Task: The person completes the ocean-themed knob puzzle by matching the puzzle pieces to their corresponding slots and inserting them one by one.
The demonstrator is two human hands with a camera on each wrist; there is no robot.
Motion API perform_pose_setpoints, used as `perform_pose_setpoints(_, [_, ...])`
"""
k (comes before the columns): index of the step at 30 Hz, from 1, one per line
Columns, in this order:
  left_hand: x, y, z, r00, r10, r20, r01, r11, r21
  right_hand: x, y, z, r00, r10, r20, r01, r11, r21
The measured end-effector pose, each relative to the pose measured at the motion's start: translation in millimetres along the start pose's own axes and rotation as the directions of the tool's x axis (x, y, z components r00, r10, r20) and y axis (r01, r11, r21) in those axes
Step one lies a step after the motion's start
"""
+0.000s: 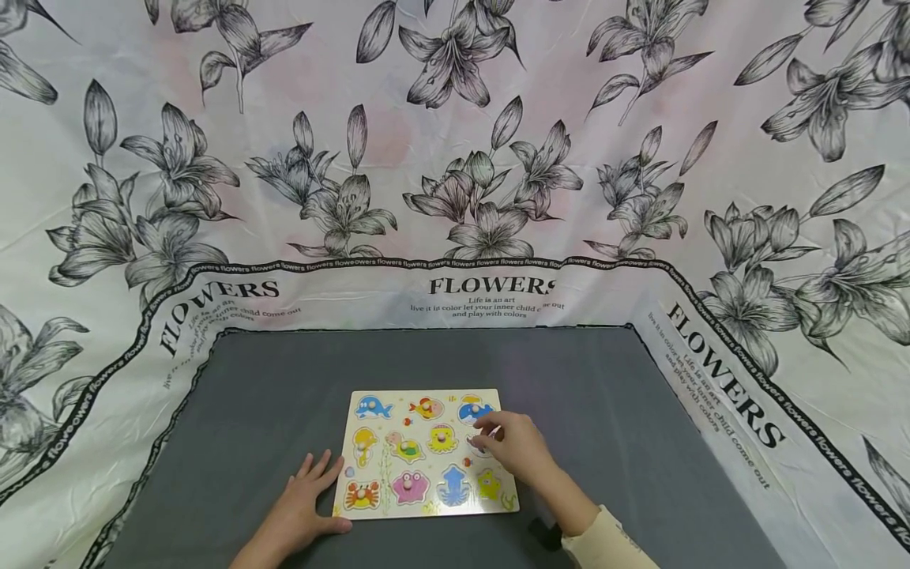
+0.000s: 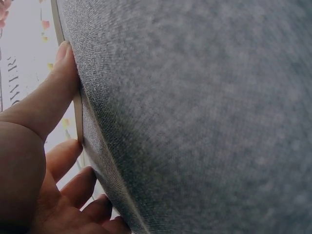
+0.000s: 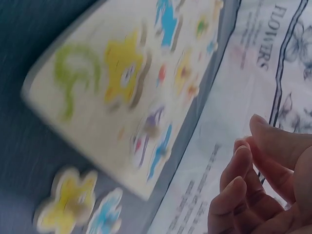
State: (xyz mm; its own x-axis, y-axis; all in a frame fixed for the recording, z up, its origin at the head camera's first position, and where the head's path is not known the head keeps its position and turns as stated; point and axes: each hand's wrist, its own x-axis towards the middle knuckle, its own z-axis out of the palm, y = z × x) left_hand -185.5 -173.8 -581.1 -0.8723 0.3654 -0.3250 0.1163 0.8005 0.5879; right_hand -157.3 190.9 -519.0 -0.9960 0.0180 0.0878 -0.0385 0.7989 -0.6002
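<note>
A wooden peg puzzle board (image 1: pixel 398 514) with sea-animal pictures lies on the grey table. My left hand (image 1: pixel 302 502) rests at its left side, fingers spread along the left edge and thumb (image 2: pixel 61 73) at the near corner. Over the board's right part hangs my right hand (image 1: pixel 522 450), fingers loosely bent, nothing seen between them. Its fingertips overlap a purple knobbed piece (image 3: pixel 151 126) in the head view. The starfish (image 3: pixel 124 68) and squid (image 1: pixel 453 486) places show flat pictures without knobs. A loose yellow starfish piece (image 3: pixel 68 202) and a blue piece (image 3: pixel 105 217) lie beside the board.
Other knobbed pieces sit in the board, among them a crab (image 1: pixel 362 495), a pink shell-like piece (image 1: pixel 410 487) and a yellow octopus (image 1: pixel 442 438). A white flower-printed cloth (image 1: pixel 490 308) borders the grey tabletop (image 1: pixel 284 379) and rises behind it.
</note>
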Motion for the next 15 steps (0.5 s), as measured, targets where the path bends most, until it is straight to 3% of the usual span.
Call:
perform_pose_setpoints(7, [2.7, 1.6, 2.2, 1.000, -0.001, 0.005, 0.001, 1.000, 0.001, -1.1, 34.3, -11.9, 0.988, 0.092, -0.121, -0.099, 0.994, -0.056])
perform_pose_setpoints(15, [1.9, -3.5, 3.9, 1.000, 0.008, -0.021, -0.008, 1.000, 0.004, 2.0, 62.7, -15.6, 0.981, 0.117, -0.155, -0.124, 0.992, -0.038])
